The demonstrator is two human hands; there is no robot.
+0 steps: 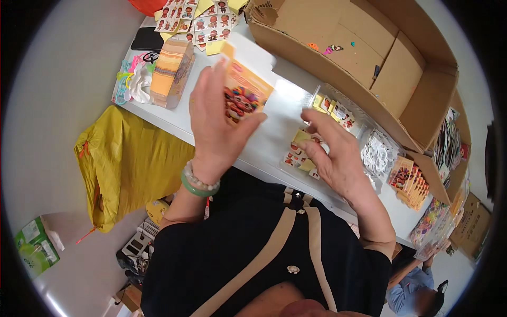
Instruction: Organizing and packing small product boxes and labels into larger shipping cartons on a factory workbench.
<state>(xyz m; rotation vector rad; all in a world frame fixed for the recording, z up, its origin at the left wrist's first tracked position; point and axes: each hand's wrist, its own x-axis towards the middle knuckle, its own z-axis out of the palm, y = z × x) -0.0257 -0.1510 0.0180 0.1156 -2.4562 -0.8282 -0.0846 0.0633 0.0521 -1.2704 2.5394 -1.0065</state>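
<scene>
My left hand (212,124), with a jade bangle and a bead bracelet at its wrist, grips a small orange printed carton (245,92) with a colourful cartoon figure. A pale flap sticks out at the carton's far end. Over the right part of the table hovers my right hand (340,153), thumb and fingers apart, nothing visible between them. Beneath and beside it, small cartoon sticker sheets (297,159) with yellow backing lie in clear plastic trays (359,126). Motion slightly blurs both hands.
A large cardboard box (338,63) holding a few tiny toys stands behind the table (182,119). Stacked flat cartons (171,71), sticker sheets (211,26) and a black phone (151,38) sit at left. White packets (380,153) and orange cartons (409,182) lie right. Another person (412,293) is lower right.
</scene>
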